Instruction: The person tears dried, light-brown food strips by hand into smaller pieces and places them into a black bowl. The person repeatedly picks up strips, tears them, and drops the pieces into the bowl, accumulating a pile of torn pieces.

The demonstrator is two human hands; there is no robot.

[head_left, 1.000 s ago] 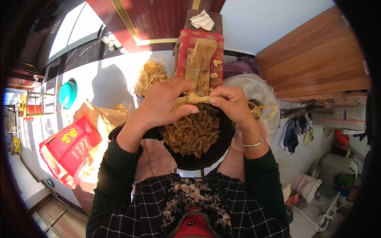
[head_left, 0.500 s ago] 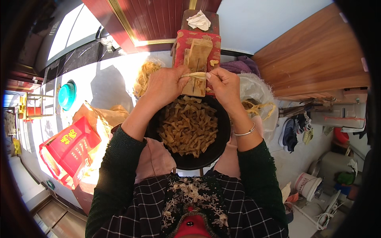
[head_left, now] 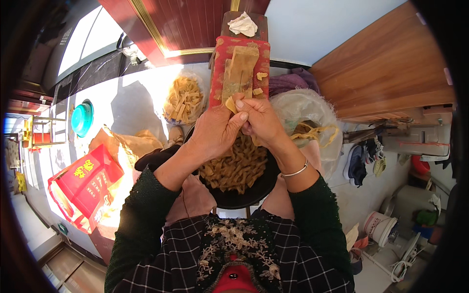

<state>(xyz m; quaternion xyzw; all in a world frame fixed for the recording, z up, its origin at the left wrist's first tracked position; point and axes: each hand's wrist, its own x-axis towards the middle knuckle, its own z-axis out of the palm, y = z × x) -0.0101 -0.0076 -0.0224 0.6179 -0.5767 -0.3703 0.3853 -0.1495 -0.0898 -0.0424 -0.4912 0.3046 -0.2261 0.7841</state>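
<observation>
Over a black pan [head_left: 270,181] on my lap, my two hands meet with fingers closed. A pale yellow strip [head_left: 230,105] pokes up between them. My left hand [head_left: 218,129] pinches it beside the right thumb, and my right hand [head_left: 262,120] grips its other part, mostly hidden by the fingers. Brownish strips cut into short pieces [head_left: 232,169] fill the pan, partly covered by my hands. Just beyond stands a low bench with a red patterned cloth [head_left: 221,49], bearing a wooden block [head_left: 244,63] and small yellow scraps [head_left: 261,76].
A bag of yellow strips [head_left: 184,99] stands left of the bench. Farther left are a red gift bag [head_left: 87,188] and a teal basin [head_left: 82,118]. To the right are a clear plastic sack [head_left: 317,107], dark shoes [head_left: 357,162] and a white bucket [head_left: 380,228].
Both hands have come back toward me, off the bench edge to above the pan, and drawn together. The strip stretched between them is now bunched at the fingers.
</observation>
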